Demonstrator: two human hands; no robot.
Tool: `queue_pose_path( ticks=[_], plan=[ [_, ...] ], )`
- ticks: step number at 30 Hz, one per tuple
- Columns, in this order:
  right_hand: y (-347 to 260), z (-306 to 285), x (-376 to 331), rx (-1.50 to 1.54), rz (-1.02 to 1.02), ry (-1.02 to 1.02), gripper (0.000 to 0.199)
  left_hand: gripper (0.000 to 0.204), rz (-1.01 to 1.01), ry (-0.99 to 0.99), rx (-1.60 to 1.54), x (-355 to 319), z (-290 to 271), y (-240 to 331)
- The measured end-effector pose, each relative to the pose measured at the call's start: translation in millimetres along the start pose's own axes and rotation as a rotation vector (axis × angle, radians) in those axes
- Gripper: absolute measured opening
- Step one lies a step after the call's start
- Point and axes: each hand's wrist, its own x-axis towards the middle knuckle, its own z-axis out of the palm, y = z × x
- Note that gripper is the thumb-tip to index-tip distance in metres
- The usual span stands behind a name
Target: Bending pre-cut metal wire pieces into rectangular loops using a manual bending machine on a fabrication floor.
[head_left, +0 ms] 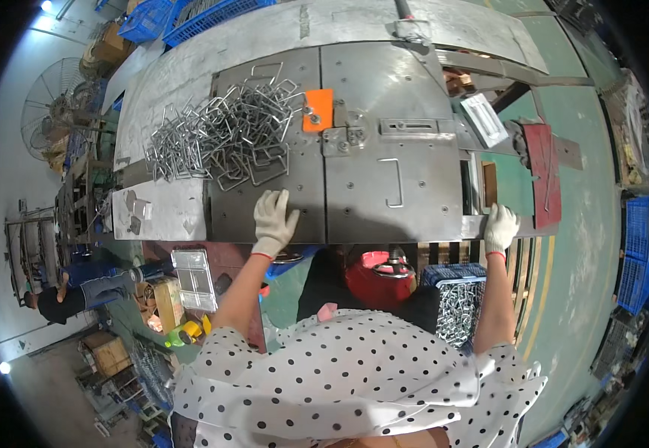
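White gloves with red cuffs cover the left hand [274, 221] and right hand [500, 228]; grey steel desk [384, 82], orange tag [318, 109], white black-dotted blouse [354, 381], blue crates [190, 16].

Orange rectangular tag [318, 110] on the steel table (beside wire pile), cardboard boxes [108, 352] lower left

white knit gloves with red cuffs on both hands; white blouse with black polka dots.
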Motion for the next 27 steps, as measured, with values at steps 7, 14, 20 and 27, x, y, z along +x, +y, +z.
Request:
queue_pose_path(
  ticks=[7, 14, 20, 27],
  plan=[
    [42, -2, -18, 0.015, -0.024, -0.043, 0.028, 0.064, -0.073, -0.030, -0.090, -18, -15, 43],
    [46, 9, -21, -0.016, -0.036, -0.010, 0.027, 0.066, -0.120, -0.052, -0.079, -18, -17, 43],
    [47, 11, -20, -0.020, -0.046, -0.070, 0.026, 0.067, -0.129, -0.067, -0.057, -19, -14, 40],
    [48, 14, -21, 0.028, -0.068, -0.029, 0.027, 0.068, -0.103, -0.068, -0.062, -19, -9, 34]
  ],
)
